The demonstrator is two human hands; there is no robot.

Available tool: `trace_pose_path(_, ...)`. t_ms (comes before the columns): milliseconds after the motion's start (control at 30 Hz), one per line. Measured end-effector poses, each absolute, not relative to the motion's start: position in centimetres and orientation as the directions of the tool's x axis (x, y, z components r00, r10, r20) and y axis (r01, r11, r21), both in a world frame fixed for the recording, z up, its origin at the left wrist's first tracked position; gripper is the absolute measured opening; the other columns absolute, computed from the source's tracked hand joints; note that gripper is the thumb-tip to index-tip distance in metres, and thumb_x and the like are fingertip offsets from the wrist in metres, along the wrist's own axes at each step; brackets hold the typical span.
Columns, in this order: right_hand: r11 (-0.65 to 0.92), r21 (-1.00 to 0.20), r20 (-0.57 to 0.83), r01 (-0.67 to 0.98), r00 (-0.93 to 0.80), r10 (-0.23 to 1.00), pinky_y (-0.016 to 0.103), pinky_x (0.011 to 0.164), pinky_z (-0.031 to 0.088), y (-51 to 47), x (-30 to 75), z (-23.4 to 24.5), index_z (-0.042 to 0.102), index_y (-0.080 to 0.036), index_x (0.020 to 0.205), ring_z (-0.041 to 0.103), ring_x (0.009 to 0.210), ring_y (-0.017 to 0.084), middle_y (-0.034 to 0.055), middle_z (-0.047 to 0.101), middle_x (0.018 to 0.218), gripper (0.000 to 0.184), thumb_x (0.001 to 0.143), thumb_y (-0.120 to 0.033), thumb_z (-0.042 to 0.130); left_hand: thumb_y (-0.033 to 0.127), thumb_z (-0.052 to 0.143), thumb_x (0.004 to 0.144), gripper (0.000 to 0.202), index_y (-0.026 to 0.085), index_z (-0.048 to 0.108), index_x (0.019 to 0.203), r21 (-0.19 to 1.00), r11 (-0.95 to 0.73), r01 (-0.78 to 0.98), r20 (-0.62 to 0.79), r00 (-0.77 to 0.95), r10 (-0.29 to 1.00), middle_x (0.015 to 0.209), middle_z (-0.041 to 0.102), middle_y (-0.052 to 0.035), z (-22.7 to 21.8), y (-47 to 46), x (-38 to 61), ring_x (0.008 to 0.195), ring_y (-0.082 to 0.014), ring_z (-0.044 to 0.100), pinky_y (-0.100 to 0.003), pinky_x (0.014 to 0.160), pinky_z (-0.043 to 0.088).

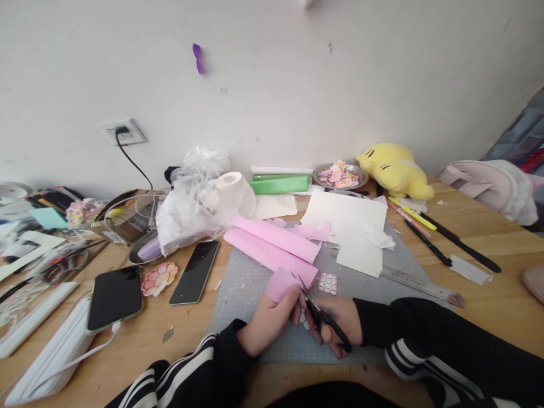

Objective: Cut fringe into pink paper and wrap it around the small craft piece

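My left hand [272, 314] pinches a small piece of pink paper [281, 283] above the grey cutting mat [242, 294]. Black-handled scissors [335, 331] are held in my right hand [346, 317], their blades parted and pointing up and left at the paper's right edge. Just beyond the hands lie pink paper rolls [272, 249], partly curled. A small white-and-pink patterned cutout [327, 283] rests on the mat right of the blades. Small pale pieces under my fingers are mostly hidden.
White paper [361, 226] and a metal ruler [420, 286] lie to the right, near several pens [429, 243]. Phones [195, 272], a plastic bag [182, 209] and a power strip [55, 351] occupy the left. A bowl of cutouts [340, 175] and yellow plush toy [395, 170] stand behind.
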State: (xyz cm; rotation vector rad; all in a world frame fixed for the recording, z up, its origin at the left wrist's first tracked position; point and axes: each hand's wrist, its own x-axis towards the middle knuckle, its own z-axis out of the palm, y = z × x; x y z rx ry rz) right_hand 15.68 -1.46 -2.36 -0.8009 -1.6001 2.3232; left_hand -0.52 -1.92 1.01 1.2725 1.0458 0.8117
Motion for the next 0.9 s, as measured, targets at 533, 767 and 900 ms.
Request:
trace_pose_path(533,-0.430,-0.892,-0.343,0.138,-0.827,0.446,0.013,0.027,0.038,-1.3,15.7,-2.6,0.034,-0.017,0.077,0.047,0.032,0.004,-0.0074,0.047,0.054,0.060,0.047,-0.061,0.062,0.057,0.043,0.071,0.045,0.016,0.049,0.055,0.991,0.126,0.041,-0.132,0.325,0.936,0.037,0.041,0.0044,0.8,-1.9,-0.6,0.039,-0.0082,0.039,-0.022,0.046,0.034)
trace_pose_path(767,-0.350,-0.931,-0.280,0.100,-0.811,0.514,0.013,0.030,0.040,-1.5,15.7,-2.8,0.033,-0.018,0.083,0.048,0.035,0.004,-0.0043,0.046,0.066,0.063,0.048,-0.065,0.058,0.054,0.044,0.072,0.043,0.014,0.052,0.059,0.989,0.151,0.000,-0.141,0.345,0.928,0.041,0.044,0.0036,0.8,-1.8,-0.6,0.042,-0.0085,0.040,-0.022,0.047,0.033)
trace_pose_path(900,-0.392,-0.918,-0.274,0.052,-0.799,0.535,0.016,0.033,0.042,-1.1,16.0,-1.7,0.035,-0.017,0.086,0.050,0.039,0.005,-0.0039,0.046,0.066,0.061,0.052,-0.061,0.060,0.053,0.046,0.071,0.041,0.014,0.052,0.059,0.986,0.164,-0.025,-0.148,0.316,0.937,0.041,0.043,0.0039,0.9,-1.7,-0.3,0.042,-0.0084,0.039,-0.022,0.046,0.031)
